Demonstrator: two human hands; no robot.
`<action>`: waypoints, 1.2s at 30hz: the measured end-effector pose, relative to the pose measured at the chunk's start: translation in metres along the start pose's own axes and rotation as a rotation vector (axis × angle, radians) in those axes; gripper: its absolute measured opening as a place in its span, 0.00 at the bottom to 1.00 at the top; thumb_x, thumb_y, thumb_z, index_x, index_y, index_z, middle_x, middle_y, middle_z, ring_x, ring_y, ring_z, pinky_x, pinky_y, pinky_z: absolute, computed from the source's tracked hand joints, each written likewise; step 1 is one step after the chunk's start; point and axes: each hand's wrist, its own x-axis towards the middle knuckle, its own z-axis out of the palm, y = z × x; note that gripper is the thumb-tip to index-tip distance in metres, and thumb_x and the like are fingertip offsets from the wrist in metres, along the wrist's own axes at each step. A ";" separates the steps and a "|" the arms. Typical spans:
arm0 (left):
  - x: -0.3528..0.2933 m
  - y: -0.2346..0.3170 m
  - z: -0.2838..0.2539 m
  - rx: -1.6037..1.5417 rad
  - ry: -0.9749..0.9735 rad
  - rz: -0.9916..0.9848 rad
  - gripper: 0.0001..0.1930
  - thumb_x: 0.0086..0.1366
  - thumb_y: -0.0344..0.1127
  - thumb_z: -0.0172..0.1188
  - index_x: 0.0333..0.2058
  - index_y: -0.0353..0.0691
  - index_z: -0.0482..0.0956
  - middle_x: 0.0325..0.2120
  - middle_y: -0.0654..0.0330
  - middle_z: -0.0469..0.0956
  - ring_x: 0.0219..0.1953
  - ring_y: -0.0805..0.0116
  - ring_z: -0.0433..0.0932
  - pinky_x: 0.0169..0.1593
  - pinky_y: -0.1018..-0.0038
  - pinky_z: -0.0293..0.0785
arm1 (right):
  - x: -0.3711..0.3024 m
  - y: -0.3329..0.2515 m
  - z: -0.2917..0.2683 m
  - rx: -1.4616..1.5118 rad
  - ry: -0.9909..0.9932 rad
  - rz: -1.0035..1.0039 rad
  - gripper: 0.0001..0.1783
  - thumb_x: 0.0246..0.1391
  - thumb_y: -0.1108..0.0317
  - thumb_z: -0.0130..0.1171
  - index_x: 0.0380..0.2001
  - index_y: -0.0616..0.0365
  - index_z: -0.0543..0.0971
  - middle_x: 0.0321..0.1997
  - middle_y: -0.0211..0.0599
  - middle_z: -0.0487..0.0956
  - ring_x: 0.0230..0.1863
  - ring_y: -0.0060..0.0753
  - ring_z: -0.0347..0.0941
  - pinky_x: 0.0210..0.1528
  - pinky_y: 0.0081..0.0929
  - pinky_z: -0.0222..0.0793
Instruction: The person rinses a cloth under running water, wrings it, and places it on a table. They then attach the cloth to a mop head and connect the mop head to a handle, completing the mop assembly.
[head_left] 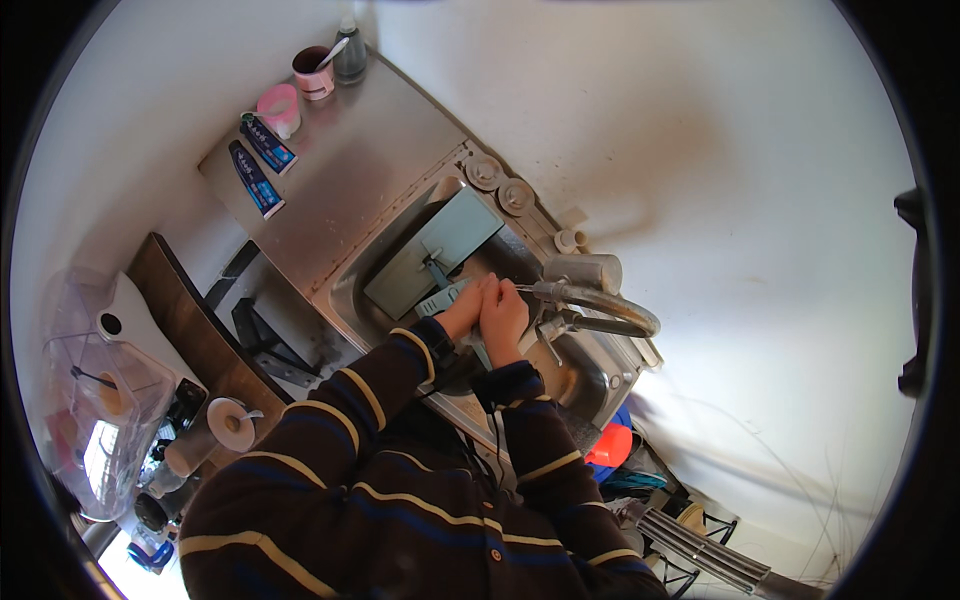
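My left hand (461,312) and my right hand (503,322) are pressed together over the double steel sink (345,290), beside the end of the tap (590,297). Both have their fingers closed; whatever lies between them, if anything, is hidden. Under them, in the left basin, a flat grey-green panel (405,265) rests at a slant, with a dark fitting standing on it. A pale slotted piece (440,299) shows just beside my left hand, partly covered by it.
Two dark blue tubes (258,180), a pink cup (279,108), a pink mug (314,75) with a spoon and a pump bottle (350,58) stand or lie on the steel counter (340,150). Drain strainers (484,171) sit by the wall. A brown shelf (190,310) is at left, a red scoop-like thing (611,446) at lower right.
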 end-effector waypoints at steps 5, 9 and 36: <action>-0.015 0.012 0.009 -0.012 0.063 -0.135 0.24 0.74 0.53 0.44 0.52 0.37 0.75 0.46 0.57 0.78 0.44 0.68 0.76 0.47 0.70 0.72 | 0.025 0.048 0.006 -0.020 -0.050 0.284 0.27 0.65 0.45 0.45 0.33 0.60 0.79 0.35 0.54 0.81 0.41 0.60 0.76 0.42 0.48 0.70; -0.022 0.045 0.009 -0.540 0.178 -0.262 0.28 0.72 0.58 0.45 0.51 0.37 0.75 0.46 0.58 0.78 0.43 0.69 0.76 0.45 0.70 0.73 | 0.023 0.050 0.010 0.213 0.190 0.292 0.30 0.65 0.47 0.49 0.34 0.69 0.80 0.32 0.56 0.80 0.39 0.58 0.76 0.41 0.43 0.68; -0.004 0.032 0.002 0.343 -0.077 -0.007 0.19 0.74 0.42 0.40 0.40 0.36 0.77 0.37 0.53 0.80 0.42 0.64 0.76 0.49 0.67 0.69 | 0.022 0.034 -0.010 0.201 -0.076 0.253 0.24 0.68 0.48 0.40 0.37 0.55 0.77 0.43 0.52 0.79 0.43 0.56 0.77 0.43 0.46 0.71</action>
